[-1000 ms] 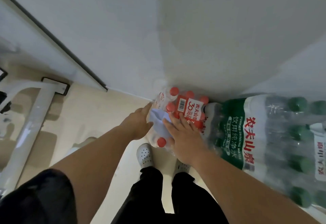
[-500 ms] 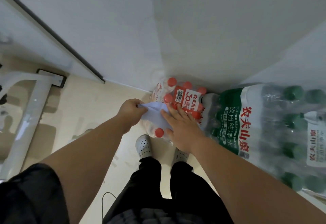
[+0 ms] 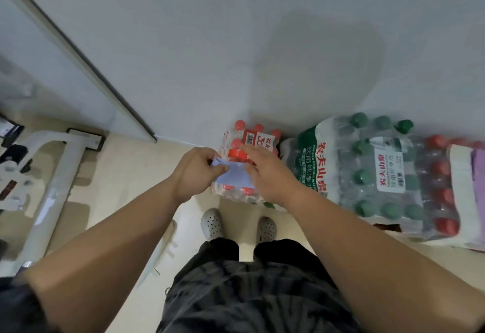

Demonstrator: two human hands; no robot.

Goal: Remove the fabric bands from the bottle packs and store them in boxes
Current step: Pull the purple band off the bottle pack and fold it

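Observation:
A shrink-wrapped pack of red-capped bottles (image 3: 245, 138) stands on the floor against the wall. Above it a pale blue fabric band (image 3: 232, 175) is stretched between both hands. My left hand (image 3: 195, 172) is closed on the band's left end. My right hand (image 3: 267, 172) pinches its right side, with fingers spread over the pack's top. Right of it lies a bigger pack of green-capped bottles (image 3: 367, 167) with a green and white wrapper. Further right is another red-capped pack (image 3: 443, 183). No box is in view.
A white wall rises right behind the packs. A purple and white bundle (image 3: 469, 193) sits at the far right edge. A white metal frame leg (image 3: 55, 191) with small items beside it stands on the beige floor at left. My feet in white clogs (image 3: 212, 223) are just before the pack.
The band, flat on the pack a second ago, is now lifted and pulled taut between both hands. My left hand closed on its end and drew left; the view widened rightward.

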